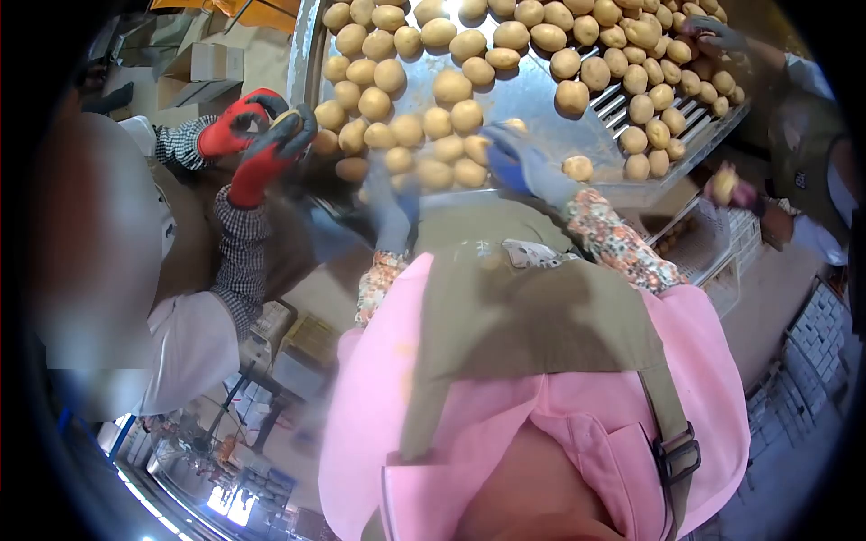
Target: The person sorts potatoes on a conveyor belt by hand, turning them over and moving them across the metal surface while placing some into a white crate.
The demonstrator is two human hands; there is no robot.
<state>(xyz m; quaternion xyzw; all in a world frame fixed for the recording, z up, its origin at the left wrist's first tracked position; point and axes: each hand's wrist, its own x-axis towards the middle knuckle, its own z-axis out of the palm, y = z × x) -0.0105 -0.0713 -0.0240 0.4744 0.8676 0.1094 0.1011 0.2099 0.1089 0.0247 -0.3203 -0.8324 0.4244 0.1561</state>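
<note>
Many loose potatoes lie on a metal sorting table in front of me. My left hand, in a grey-blue glove, is smeared by motion at the near edge, beside a blurred cluster of potatoes. My right hand, in a blue and grey glove, reaches over the near edge with its fingers stretched out. One potato shows just beyond its fingers, and another potato lies to its right.
At the left, a co-worker's red and grey gloved hands hold a potato. On the right, another person's gloved hand reaches among potatoes, and a hand holds one. Slats form the table's right part. A cardboard box stands back left.
</note>
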